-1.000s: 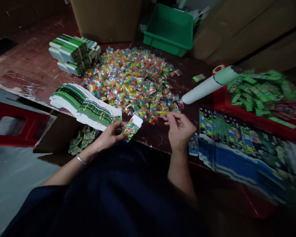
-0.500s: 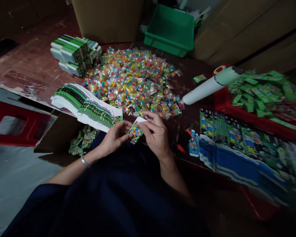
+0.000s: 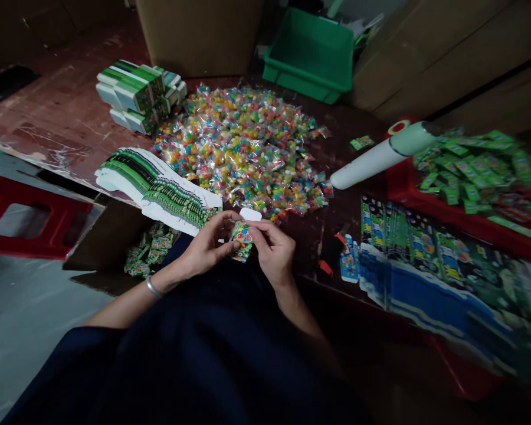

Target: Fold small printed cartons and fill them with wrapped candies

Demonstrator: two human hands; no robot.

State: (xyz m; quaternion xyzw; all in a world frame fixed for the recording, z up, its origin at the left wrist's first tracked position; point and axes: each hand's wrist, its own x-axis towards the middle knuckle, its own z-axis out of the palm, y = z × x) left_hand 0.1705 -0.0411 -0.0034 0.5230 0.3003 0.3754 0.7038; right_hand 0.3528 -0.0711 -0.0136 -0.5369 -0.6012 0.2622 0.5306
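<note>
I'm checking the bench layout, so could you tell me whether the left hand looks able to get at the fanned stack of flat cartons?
Probably yes. The left hand holds the small box just beside the fanned stack of flat cartons, and nothing lies between them; it would have to let go first.

A second ago my right hand was out at the edge of the candy pile, pinching a packet, while only my left hand held the small green box. I brought the right hand back across to the box, and both hands closed on it, fingertips at its open white flap.
</note>
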